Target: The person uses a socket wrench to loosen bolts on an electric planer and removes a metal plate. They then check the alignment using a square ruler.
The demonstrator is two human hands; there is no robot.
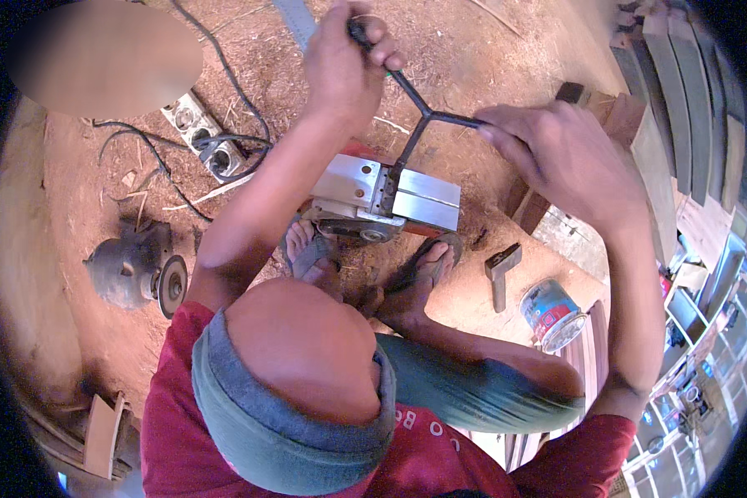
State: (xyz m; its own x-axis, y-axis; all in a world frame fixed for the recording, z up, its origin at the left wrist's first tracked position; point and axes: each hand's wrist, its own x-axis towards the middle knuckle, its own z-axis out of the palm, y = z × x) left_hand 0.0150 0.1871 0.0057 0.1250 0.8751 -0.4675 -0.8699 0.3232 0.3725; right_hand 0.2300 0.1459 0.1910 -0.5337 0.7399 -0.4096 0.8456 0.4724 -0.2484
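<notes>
An electric hand planer (427, 199) lies upside down on the ground, its flat metal sole facing up. Between the two sole plates its cutter drum (384, 191) shows. One leg of a black Y-shaped wrench (426, 113) reaches down to the drum. My left hand (344, 70) is closed around the wrench's upper arm. On the wrench's right arm, my right hand (564, 153) grips the end with thumb and fingers. My sandalled feet (311, 253) are beside the planer at its near side.
A power strip (201, 133) with black cables lies at upper left, a bench grinder (137, 266) at left. At right are a hammer (500, 274), a small bucket (552, 314) and stacked timber (681, 91). Shavings cover the ground. A metal strip (294, 21) lies beyond my left hand.
</notes>
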